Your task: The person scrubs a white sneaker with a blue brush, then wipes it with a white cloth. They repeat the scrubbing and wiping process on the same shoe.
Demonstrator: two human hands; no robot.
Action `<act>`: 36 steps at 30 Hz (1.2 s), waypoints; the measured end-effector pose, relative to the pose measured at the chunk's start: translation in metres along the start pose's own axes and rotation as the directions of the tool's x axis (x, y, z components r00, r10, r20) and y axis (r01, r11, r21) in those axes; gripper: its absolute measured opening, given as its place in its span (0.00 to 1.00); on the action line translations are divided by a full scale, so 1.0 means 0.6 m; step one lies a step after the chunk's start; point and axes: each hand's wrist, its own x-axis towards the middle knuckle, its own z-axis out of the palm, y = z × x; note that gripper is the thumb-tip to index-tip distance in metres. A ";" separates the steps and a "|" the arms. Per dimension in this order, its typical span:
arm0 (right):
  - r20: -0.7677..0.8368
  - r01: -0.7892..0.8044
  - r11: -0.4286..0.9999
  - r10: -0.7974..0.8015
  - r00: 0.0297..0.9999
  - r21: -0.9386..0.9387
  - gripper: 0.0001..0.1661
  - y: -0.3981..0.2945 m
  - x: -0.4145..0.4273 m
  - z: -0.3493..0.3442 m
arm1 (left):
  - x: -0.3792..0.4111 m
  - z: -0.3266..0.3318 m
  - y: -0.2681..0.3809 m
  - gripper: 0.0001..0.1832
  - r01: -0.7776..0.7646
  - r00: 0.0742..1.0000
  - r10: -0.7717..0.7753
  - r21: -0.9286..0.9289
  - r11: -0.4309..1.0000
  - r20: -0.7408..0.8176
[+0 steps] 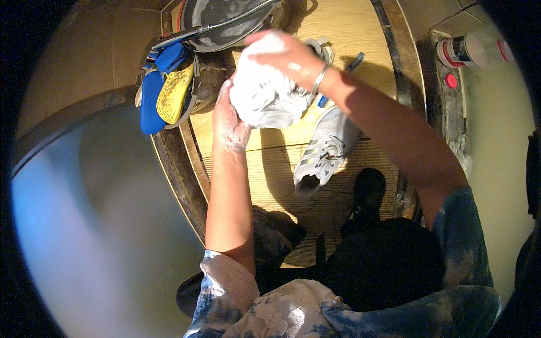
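My left hand (231, 120) grips a bunched white cloth (274, 97) from its left and lower side, with suds on the fingers and wrist. Over the top of the cloth lies my right hand (291, 57), blurred, its fingers pressed to the white surface; a bracelet circles that wrist. Bright light washes out much of the cloth. Below my right wrist, a light grey sneaker (323, 152) with striped sides and tied laces rests on the ribbed floor. A blue-handled tool (323, 101) is mostly covered by my right wrist.
A dark basin (219, 25) holds soapy water, and a metal shower hose (236, 17) crosses it. Blue insoles (152, 103) and a yellow insole (175, 95) stand at the left ledge. On the right ledge are a labelled container (458, 51) and a red cap (451, 81).
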 end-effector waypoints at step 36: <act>0.228 0.399 0.886 -0.349 0.909 -0.236 0.12 -0.062 0.052 0.021 | -0.016 0.002 -0.021 0.28 -0.297 0.941 0.275 0.865 0.404 0.195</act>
